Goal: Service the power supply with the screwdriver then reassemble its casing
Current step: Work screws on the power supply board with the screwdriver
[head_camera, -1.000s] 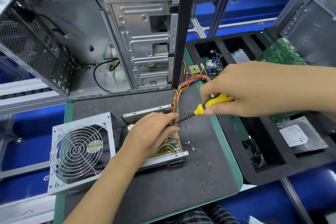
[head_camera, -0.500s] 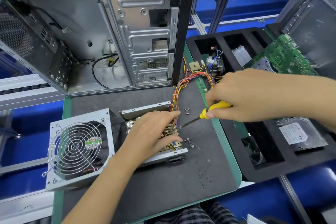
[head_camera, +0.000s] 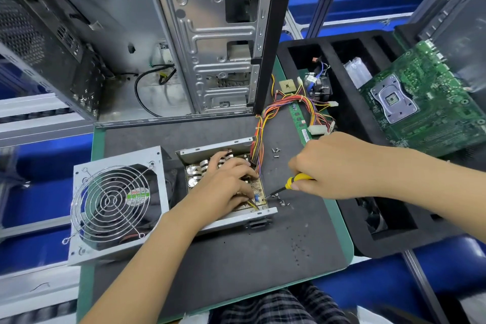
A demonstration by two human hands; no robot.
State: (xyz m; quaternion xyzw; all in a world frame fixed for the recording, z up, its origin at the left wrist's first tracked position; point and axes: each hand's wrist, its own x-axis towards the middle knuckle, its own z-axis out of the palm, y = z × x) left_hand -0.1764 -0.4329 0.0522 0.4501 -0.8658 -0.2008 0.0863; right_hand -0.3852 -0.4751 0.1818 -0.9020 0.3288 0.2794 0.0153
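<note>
Power supply [head_camera: 226,189] sat open on bench mat [head_camera: 236,258], fan cover [head_camera: 115,202] beside it; left hand [head_camera: 226,187] lay flat on its board, right hand [head_camera: 339,166] gripped screwdriver [head_camera: 292,183], tip at board edge by loose screws [head_camera: 282,202]; PC case [head_camera: 184,42] behind

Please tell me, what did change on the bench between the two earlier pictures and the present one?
The right hand carried the yellow screwdriver down along the open power supply; its tip went from the wire bundle to the loose screws by the near corner. The left hand stayed resting on the circuit board. The fan cover did not move.
</note>
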